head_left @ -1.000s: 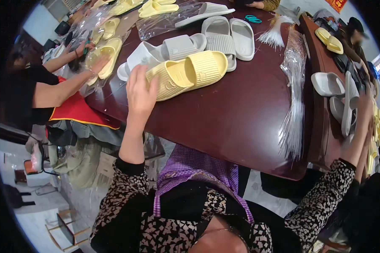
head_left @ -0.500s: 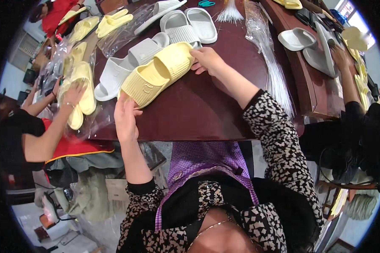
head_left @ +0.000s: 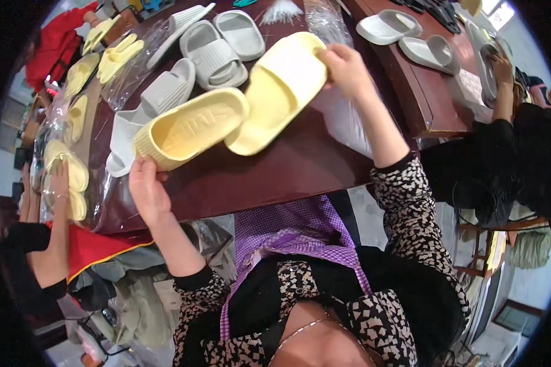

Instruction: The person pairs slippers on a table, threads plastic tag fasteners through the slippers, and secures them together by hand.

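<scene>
Two pale yellow slide slippers are held up above the dark red table, one in each of my hands. My left hand (head_left: 150, 191) pinches the left slipper (head_left: 193, 125) at its ribbed strap end, and its hollow footbed shows raised lettering. At the far end of the right slipper (head_left: 272, 101), my right hand (head_left: 346, 68) grips the edge beside the broad strap. The inner ends of the two slippers meet or overlap in the middle. Just behind them lie a light grey pair of slippers (head_left: 168, 88) and another grey slipper (head_left: 211, 55).
A bundle of thin white strands (head_left: 280, 11) and plastic film (head_left: 324, 21) lie at the table's far side. More grey slippers (head_left: 389, 26) rest on the right table. At the left, a co-worker's hand (head_left: 58, 180) touches yellow slippers (head_left: 67, 162) among plastic bags.
The yellow slippers, nested together before, are now swung apart, one in each hand. My right hand has moved right and away from me, my left hand leftward. The view has also shifted.
</scene>
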A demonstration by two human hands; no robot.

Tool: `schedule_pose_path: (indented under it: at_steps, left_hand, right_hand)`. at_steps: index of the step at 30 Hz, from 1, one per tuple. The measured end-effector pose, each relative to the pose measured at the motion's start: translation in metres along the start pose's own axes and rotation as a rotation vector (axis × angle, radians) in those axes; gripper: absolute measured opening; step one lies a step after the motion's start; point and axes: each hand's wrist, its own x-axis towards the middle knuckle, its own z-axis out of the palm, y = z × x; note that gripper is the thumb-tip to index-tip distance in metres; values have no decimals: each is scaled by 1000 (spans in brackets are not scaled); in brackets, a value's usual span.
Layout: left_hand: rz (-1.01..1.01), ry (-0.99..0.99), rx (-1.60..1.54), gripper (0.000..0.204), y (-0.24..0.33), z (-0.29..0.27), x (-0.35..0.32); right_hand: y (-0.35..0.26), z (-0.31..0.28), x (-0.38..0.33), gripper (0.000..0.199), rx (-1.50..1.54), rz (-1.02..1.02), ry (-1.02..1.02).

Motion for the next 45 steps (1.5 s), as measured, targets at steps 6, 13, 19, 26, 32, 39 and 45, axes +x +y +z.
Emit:
schedule_pose_path:
  at_steps: [6,13,19,26,32,39,45]
  left_hand:
    - [2,-247,411,26,41,44,18]
    - [549,-555,743,29,9,128,50]
    - [818,-580,706,29,8,163,3]
    - [1054,-742,840,27,9,177,-47]
    - [1088,-756,954,24,7,169,-40]
    - [987,-733,784,21,14,180,-42]
    - [974,-777,594,19,19,216,-53]
  right_hand:
    - [7,-50,11,32,-160,-71,-209]
    - [30,-44,39,31,-35,-164,-80]
    - [87,-96,52,29,-713,-316,148]
    - [76,-58,32,27,-914,-285,169]
    - [83,-57,24,26,-1194,-344,132]
    - [62,-60,14,20,-915,-211,148]
    - [56,-65,7,16,-974,-236,118]
